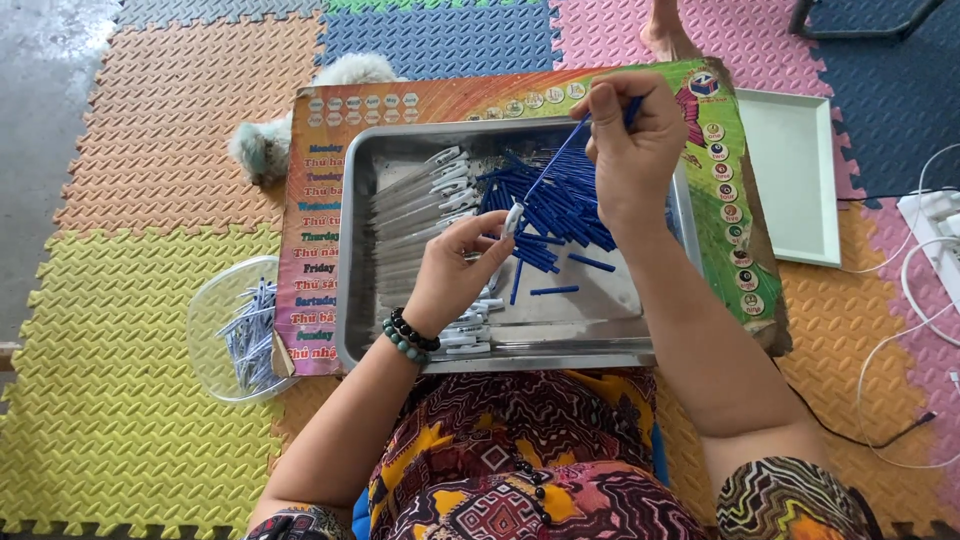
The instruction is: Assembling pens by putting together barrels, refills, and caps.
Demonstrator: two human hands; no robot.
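Observation:
My left hand (455, 265), with bead bracelets at the wrist, pinches a white pen cap piece (513, 218) over a metal tray (500, 352). My right hand (630, 135) is raised above the tray's far side and grips a thin blue refill (556, 160) whose lower tip meets the white piece. Inside the tray lies a heap of blue refills (560, 215) in the middle and a row of clear pen barrels with white clips (415, 205) on the left.
The tray rests on a colourful printed board (320, 230) on foam floor mats. A clear plastic bowl (205, 320) with several assembled pens sits left. A white tray (795, 180) and white cables (925, 300) lie right. A fluffy white toy (265, 145) lies behind the board.

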